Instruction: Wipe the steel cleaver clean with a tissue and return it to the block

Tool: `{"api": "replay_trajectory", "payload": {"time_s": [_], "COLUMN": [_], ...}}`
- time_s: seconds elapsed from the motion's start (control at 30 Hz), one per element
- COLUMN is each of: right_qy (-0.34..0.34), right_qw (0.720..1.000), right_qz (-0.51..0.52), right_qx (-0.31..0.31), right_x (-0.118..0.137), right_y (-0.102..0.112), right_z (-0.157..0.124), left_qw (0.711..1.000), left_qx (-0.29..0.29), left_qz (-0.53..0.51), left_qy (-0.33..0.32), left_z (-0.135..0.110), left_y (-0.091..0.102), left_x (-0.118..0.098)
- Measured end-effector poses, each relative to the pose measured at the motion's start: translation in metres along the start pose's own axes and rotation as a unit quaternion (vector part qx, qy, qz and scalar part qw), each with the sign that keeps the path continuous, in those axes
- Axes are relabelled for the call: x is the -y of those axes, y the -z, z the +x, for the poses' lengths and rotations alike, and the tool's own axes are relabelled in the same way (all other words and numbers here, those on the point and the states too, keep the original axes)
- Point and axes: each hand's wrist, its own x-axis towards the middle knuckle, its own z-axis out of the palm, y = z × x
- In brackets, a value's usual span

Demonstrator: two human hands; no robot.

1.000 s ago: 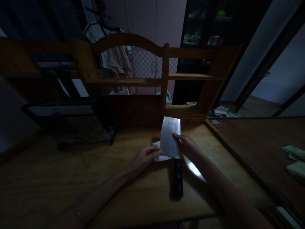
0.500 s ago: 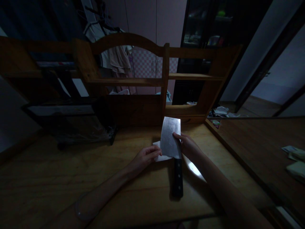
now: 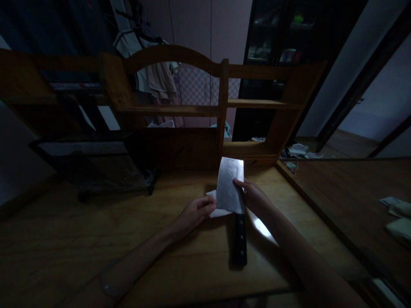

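A cleaver [image 3: 229, 186] with a wide steel blade and a black riveted handle [image 3: 240, 241] points away from me above the wooden desk. My right hand [image 3: 252, 194] grips the blade at its right side, thumb on the upper face and the other fingers hidden beneath. Partly under the blade's lower left is a folded white tissue [image 3: 220, 213]. At the tissue's left end, beside the blade's left edge, my left hand [image 3: 201, 208] is closed with its fingertips pinched together on the tissue. Whether those fingertips touch the blade I cannot tell.
A wooden shelf unit [image 3: 180, 110] stands along the desk's back edge. On the left sits a dark, plastic-covered case [image 3: 93, 164]. A raised wooden edge [image 3: 308, 196] borders the desk's right side, with folded cloths [image 3: 400, 224] beyond. Light is dim.
My left fingertips have drawn back very slightly to the left from the blade. The cleaver and my right hand have hardly moved.
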Motion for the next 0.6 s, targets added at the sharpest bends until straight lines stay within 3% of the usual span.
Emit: {"api": "replay_trajectory", "payload": {"time_s": [0.37,0.6], "right_qy": [0.000,0.005], "right_qw": [1.000,1.000], "right_qz": [0.002,0.005], "right_qx": [0.003,-0.004], "right_x": [0.0019,0.0009], "right_y": [-0.0011,-0.0004], "right_z": [-0.0016,-0.0004], "left_qw": [0.999,1.000], "left_qx": [-0.017,0.001], "left_qz": [0.033,0.010], "left_qy": [0.005,0.007], "left_z": [0.0023,0.0020], "left_y": [0.0016,0.0018], "left_x": [0.0036,0.0037]}}
